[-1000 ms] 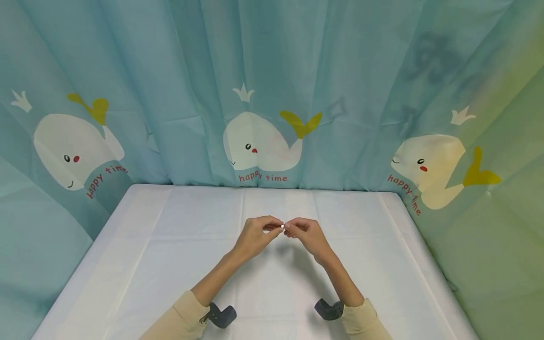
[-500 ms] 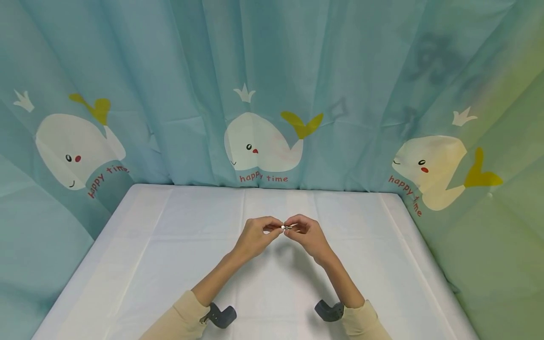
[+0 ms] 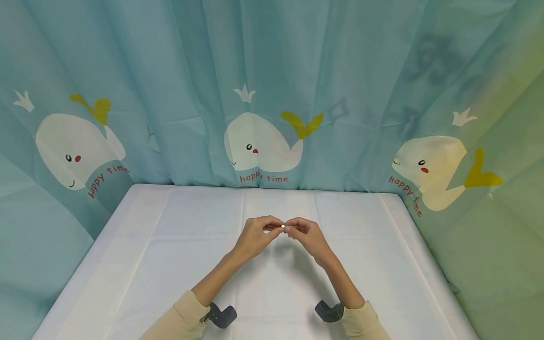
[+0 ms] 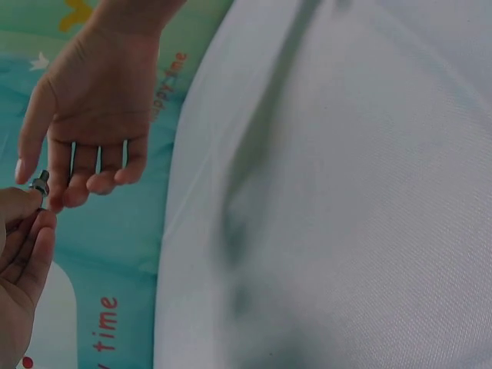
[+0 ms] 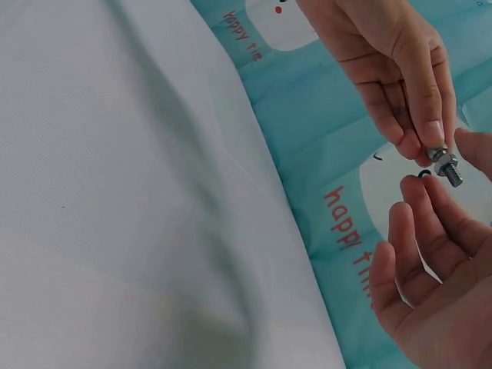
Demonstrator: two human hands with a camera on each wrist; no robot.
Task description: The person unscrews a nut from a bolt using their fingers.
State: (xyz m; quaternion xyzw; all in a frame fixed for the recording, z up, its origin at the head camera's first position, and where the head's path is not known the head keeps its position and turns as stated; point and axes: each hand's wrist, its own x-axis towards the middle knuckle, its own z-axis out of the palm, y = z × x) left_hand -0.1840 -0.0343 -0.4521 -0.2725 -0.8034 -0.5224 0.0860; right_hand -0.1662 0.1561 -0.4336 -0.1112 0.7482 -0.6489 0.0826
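Observation:
My left hand [image 3: 253, 236] pinches the head end of a small metal bolt [image 5: 453, 178] between thumb and fingers, above the white table. A hex nut [image 5: 443, 163] sits on its thread, and the threaded end points toward my right hand [image 3: 308, 237]. In the right wrist view, my right thumb [image 5: 475, 148] and forefinger stand apart on either side of the bolt, with the other fingers loosely bent. The left wrist view shows the same gap, the bolt [image 4: 41, 181] lying between the tips. In the head view the right fingertips mostly cover the threaded end.
The table [image 3: 178, 264] has a white cloth, with shadows of both arms on it. A blue-green curtain [image 3: 182, 94] printed with whales hangs right behind and beside it. Each wrist carries a dark camera mount [image 3: 223, 316].
Half a second ago the right fingers were spread wider in the head view and the bolt's threaded end showed between them; now they have drawn in over it. The left hand keeps its place.

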